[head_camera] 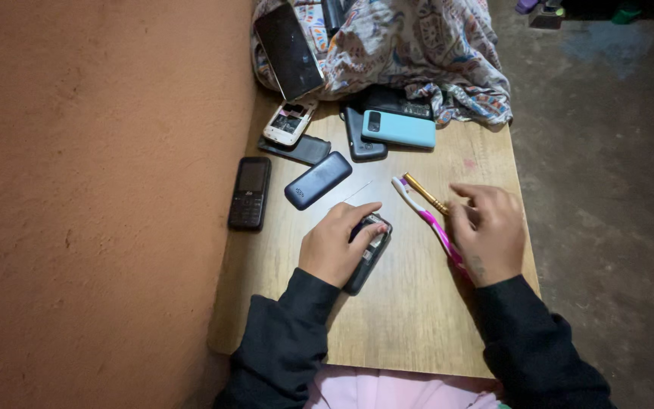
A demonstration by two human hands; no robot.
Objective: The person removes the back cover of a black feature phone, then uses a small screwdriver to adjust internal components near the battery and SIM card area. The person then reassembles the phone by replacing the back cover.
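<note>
The left hand [332,244] lies palm-down on a small dark phone [367,256] with its back off, fingers curled over its upper end, pressing it flat on the wooden desk [410,318] near the middle. The right hand [487,231], at 3 o'clock from the phone, has its fingers bunched around the base of a gold-tipped screwdriver [426,194] whose shaft points toward 10 o'clock. A pink and white toothbrush [427,220] lies just beside the screwdriver, its handle running under that hand.

Bare desk stretches from the hands toward 6 o'clock, up to the near edge. The right hand sits close to the desk's right edge, beyond which is dark floor [615,189].

At 11 o'clock lie a dark blue back cover [318,179] and a black keypad phone [250,192], right by the left edge against the orange wall [92,189]. At 12 o'clock a turquoise phone [399,129] and other handsets crowd against a patterned cloth [425,45].
</note>
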